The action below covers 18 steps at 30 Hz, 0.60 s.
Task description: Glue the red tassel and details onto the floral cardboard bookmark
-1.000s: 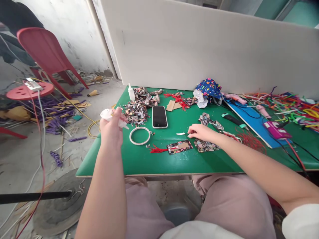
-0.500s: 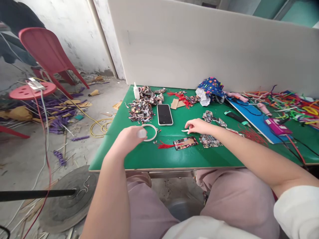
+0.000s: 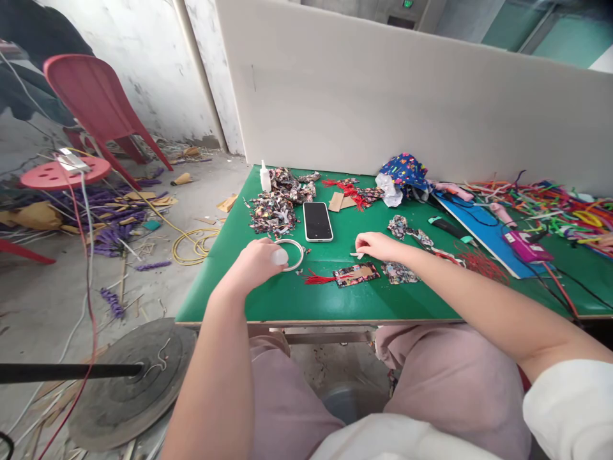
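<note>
My left hand (image 3: 253, 260) is closed around a small translucent white thing (image 3: 279, 257) with a round end; the rest of it is hidden in the palm. Right beside these fingers lies a thin white ring (image 3: 301, 253), like a nearly used-up tape roll. My right hand (image 3: 376, 245) pinches a short white strip (image 3: 357, 255) just above the green table. Between the hands, near the front edge, rests a patterned bookmark-like piece (image 3: 345, 276) with a brown patch and a red tassel (image 3: 318, 278). A patterned fabric piece (image 3: 400, 273) lies partly under my right forearm.
A phone (image 3: 318, 222) lies on the green table (image 3: 287, 303), with a pile of patterned scraps (image 3: 272, 214) and a white nozzle bottle (image 3: 265, 176) to its left. Rightward are a cutter knife (image 3: 447, 227), a blue board (image 3: 479, 233), a purple box (image 3: 525, 246) and colourful stems (image 3: 565, 207).
The view has shifted slightly. Both hands stay almost in place, and the white strip in my right fingers now looks more bent.
</note>
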Tool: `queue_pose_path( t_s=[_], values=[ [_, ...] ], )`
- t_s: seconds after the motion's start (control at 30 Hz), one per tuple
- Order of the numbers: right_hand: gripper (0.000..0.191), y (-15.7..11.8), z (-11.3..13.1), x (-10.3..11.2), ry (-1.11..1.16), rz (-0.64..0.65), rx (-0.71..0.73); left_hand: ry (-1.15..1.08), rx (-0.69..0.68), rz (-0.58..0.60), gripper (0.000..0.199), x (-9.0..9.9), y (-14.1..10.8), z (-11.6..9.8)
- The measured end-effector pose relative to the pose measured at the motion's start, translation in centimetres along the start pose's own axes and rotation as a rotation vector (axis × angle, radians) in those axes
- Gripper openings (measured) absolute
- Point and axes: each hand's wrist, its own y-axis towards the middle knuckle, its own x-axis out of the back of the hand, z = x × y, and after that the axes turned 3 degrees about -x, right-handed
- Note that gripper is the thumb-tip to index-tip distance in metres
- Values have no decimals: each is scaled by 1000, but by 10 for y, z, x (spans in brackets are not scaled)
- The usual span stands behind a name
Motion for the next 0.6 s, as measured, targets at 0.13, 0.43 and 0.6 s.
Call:
queue_pose_path(
  t_s=[0.13,0.43,0.6],
  values=[
    [29,-5,-1,1,56,-14,30,-86,-32,-86,15,19,-8,-8],
    [29,7,11,-1,135,112,19,-959,-101,-433,15,31,-9,-19],
    [17,10,16,2,203,188,10,-1029,-78,-490,16,32,0,-23]
  ],
)
